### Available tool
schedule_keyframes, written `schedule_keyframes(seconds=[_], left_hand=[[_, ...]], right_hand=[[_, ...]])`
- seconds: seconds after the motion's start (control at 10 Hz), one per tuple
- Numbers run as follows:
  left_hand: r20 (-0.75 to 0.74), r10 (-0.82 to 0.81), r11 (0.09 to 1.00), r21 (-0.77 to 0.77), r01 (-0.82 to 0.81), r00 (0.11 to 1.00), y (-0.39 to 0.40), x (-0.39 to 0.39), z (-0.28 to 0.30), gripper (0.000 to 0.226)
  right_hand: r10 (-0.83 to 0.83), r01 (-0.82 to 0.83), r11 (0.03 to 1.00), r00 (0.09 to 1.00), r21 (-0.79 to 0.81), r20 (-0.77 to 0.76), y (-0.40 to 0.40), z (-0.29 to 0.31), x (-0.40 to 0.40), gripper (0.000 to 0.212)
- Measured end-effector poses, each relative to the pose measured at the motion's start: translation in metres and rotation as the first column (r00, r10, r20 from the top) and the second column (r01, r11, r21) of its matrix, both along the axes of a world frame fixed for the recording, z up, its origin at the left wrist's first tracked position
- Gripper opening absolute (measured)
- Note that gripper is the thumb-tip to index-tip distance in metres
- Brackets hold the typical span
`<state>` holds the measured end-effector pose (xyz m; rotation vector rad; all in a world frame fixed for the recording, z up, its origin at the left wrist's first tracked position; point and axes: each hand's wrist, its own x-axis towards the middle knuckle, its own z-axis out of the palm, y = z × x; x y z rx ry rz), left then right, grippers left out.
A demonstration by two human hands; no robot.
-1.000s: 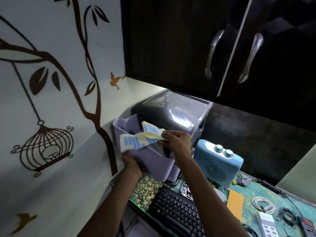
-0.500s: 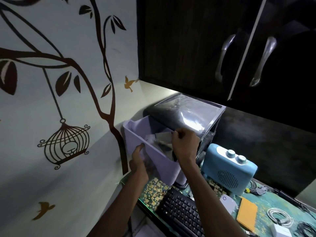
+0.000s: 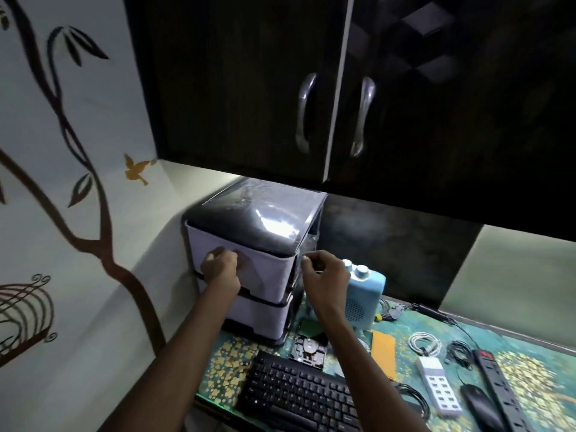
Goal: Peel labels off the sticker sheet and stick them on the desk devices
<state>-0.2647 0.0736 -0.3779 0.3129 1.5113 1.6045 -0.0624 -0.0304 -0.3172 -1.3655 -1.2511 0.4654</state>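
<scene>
Two lavender drawers (image 3: 246, 275) sit stacked at the desk's (image 3: 530, 363) back left corner, both pushed in; the sticker sheet, held over the open top drawer a second ago, is now out of sight; the left hand (image 3: 219, 265) presses curled fingers on the top drawer's front; the right hand (image 3: 324, 274) hovers beside it, loosely curled, holding nothing; one keyboard (image 3: 299, 397), one blue radio (image 3: 363, 296), one mouse (image 3: 481, 406) lie nearby.

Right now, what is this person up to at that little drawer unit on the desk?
A person faces a small lilac drawer unit in the desk corner. The left hand rests against the front of its top drawer, which sits pushed in. The right hand hovers beside the unit, fingers loosely curled, holding nothing visible. No sticker sheet is in sight. A keyboard and a blue speaker sit nearby.
</scene>
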Motion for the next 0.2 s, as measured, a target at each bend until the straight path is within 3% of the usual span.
schedule_keyframes(seconds=[0.2], left_hand=[[-0.109,0.024,0.993,0.121,-0.010,0.994,-0.053,0.051,0.018,0.034]], right_hand=[[-0.054,0.054,0.999,0.998,-0.001,0.009,-0.020,-0.016,0.018,0.011]])
